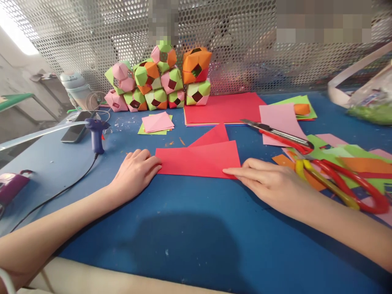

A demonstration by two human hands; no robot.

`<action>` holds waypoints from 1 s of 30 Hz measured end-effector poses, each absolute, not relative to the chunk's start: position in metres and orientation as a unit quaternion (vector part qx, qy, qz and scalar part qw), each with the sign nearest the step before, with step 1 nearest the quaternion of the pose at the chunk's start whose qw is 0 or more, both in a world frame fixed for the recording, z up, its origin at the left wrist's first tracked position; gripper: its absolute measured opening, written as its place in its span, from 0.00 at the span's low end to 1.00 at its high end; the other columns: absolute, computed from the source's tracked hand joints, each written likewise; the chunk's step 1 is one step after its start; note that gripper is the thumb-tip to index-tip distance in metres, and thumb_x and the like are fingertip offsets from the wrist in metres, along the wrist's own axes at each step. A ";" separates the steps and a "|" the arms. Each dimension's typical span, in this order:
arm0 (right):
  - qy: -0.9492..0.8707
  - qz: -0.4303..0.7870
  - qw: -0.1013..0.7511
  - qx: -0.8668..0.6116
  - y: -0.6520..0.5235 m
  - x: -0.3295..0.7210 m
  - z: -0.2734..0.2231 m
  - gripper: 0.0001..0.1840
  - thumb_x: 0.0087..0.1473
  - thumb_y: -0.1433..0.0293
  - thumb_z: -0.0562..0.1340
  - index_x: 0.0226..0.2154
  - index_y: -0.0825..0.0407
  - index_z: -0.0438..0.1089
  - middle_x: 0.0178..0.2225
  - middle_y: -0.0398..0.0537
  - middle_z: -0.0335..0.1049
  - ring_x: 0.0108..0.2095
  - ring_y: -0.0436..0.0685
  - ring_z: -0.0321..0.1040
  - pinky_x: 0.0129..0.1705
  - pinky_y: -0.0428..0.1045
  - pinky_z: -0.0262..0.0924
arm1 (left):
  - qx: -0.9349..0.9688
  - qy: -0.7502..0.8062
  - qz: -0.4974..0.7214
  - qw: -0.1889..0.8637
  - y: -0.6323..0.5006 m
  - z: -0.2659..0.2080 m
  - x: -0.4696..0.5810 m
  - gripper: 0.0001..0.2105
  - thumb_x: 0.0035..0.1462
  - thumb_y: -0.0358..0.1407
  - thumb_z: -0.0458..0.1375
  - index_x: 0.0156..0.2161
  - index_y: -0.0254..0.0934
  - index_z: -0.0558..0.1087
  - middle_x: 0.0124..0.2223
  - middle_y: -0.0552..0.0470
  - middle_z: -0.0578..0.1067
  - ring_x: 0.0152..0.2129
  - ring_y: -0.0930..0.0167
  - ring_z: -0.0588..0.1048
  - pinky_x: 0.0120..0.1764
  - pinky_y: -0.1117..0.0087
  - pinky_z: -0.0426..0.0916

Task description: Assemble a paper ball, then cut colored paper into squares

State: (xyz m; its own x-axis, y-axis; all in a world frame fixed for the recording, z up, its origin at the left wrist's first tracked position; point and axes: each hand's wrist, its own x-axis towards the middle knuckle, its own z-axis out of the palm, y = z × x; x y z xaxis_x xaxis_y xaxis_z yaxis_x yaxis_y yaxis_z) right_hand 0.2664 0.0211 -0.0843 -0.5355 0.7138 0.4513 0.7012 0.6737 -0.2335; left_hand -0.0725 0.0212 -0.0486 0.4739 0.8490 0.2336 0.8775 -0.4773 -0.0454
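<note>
A folded sheet of red paper [199,159] lies on the blue table in front of me, with a triangular red flap [211,136] standing out behind its far edge. My left hand [136,167] is at the paper's left end, fingers curled together and the tips on its edge. At the near right corner, my right hand [266,179] presses the paper with an outstretched finger, while its other fingers are bent. The undersides of both hands are hidden.
Several folded paper blocks [153,81] are stacked against the perforated metal panel [245,61]. A glue gun [97,132] with its cord and a phone [75,131] lie left. Red sheets [223,108], a box cutter [281,136], scissors [339,179] and paper scraps [364,163] lie behind and right.
</note>
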 end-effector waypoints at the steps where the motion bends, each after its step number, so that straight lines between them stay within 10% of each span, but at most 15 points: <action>1: -0.874 0.018 0.261 -0.409 0.021 0.266 -0.084 0.18 0.64 0.67 0.52 0.46 0.49 0.76 0.28 0.44 0.67 0.25 0.51 0.66 0.28 0.47 0.59 | -0.853 -0.507 -0.097 0.073 0.022 -0.049 -0.073 0.15 0.67 0.40 0.46 0.43 0.39 0.75 0.37 0.47 0.71 0.35 0.65 0.68 0.37 0.64 0.61; 11: -0.779 0.159 0.324 -0.513 0.021 0.259 -0.074 0.15 0.58 0.64 0.58 0.43 0.49 0.76 0.40 0.48 0.78 0.36 0.54 0.74 0.32 0.46 0.67 | -0.727 -0.580 -0.318 -0.182 0.022 -0.044 -0.069 0.15 0.59 0.43 0.55 0.48 0.38 0.70 0.40 0.51 0.76 0.34 0.70 0.73 0.38 0.67 0.68; 19: -0.760 0.194 0.323 -0.530 0.022 0.262 -0.070 0.16 0.56 0.60 0.60 0.42 0.48 0.77 0.31 0.45 0.78 0.24 0.52 0.70 0.24 0.46 0.64 | -0.650 -0.528 -0.434 -0.332 0.025 -0.044 -0.065 0.15 0.54 0.36 0.60 0.46 0.35 0.67 0.42 0.48 0.76 0.40 0.69 0.75 0.48 0.62 0.69; 30: -0.792 0.135 0.315 -0.506 0.023 0.263 -0.076 0.14 0.57 0.59 0.59 0.41 0.44 0.77 0.32 0.44 0.79 0.21 0.52 0.69 0.20 0.47 0.61 | -0.635 -0.518 -0.445 -0.361 0.029 -0.050 -0.066 0.16 0.51 0.31 0.60 0.46 0.34 0.67 0.35 0.53 0.74 0.32 0.75 0.73 0.38 0.70 0.69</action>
